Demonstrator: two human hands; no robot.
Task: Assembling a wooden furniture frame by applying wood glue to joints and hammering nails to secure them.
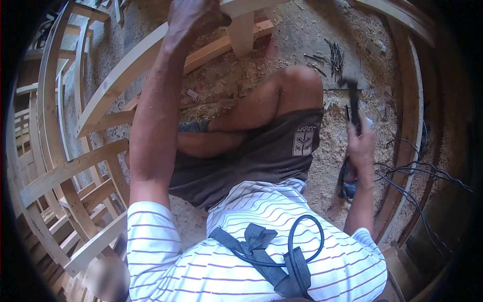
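My left hand [193, 17] is stretched far forward and grips a pale curved wooden frame piece [126, 75] near its joint with a short upright post [241, 32]. My right hand [361, 143] is raised at the right, closed around the dark handle of a hammer [352, 93] whose head points away from me. A pile of dark nails [334, 55] lies on the sawdust just beyond the hammer head. My bent knee [297, 83] sits between both hands.
Sawdust covers the floor [282, 50]. Stacked curved wooden frames [60, 166] fill the left side. A long curved wooden rail [407, 126] runs down the right, with black cables [417, 176] beside it. A wooden slat [216, 48] lies under the frame piece.
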